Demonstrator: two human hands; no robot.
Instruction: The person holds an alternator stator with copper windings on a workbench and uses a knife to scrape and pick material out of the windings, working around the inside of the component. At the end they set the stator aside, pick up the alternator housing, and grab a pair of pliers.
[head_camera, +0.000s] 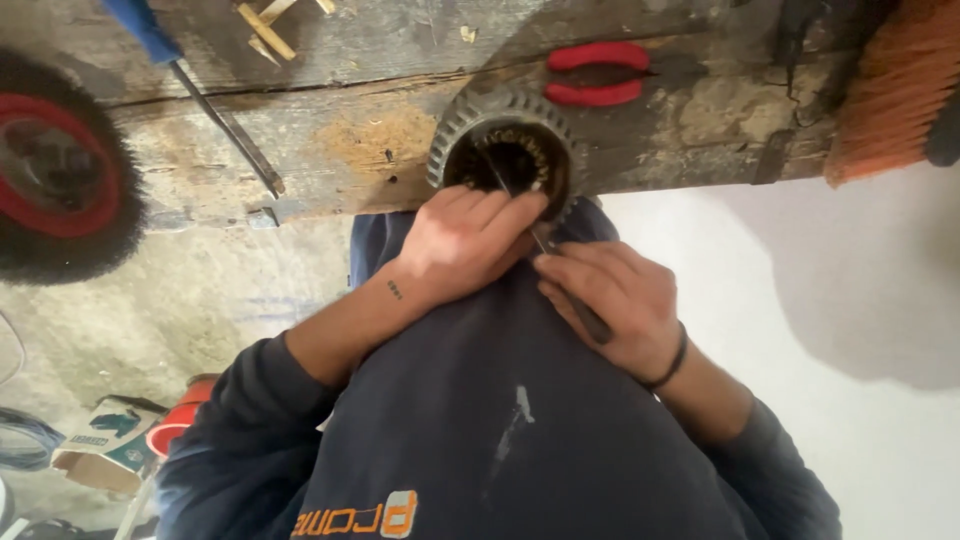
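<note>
Gear held at tabletop edge, tool worked inside it

A toothed metal gear is held at the near edge of the worn wooden tabletop. The left hand is closed around the gear's near rim, the fingers curled over it and the thumb side turned toward the other hand. The right hand is closed on a thin dark tool, gripped like a pen; the tool's shaft is run up between the two hands and its tip is set inside the gear's hollow centre, where a ring of inner teeth is seen. The two hands lie just beside each other, fingertips nearly touching, directly below the gear. A dark band is worn on the right wrist, and both forearms are covered by rolled dark blue sleeves.

Beyond the right hand, on the tabletop, red-handled pliers are laid just past the gear. Further to that hand's outer side, an orange-bristled brush is seen at the frame edge. Well beyond the left hand, a blue-handled screwdriver is laid slantwise on the boards, and wood splinters lie near it. Far out to the left hand's outer side, a wire wheel with a red hub is seen. Below that, on the floor, a cardboard box and a red roll are partly visible
</note>
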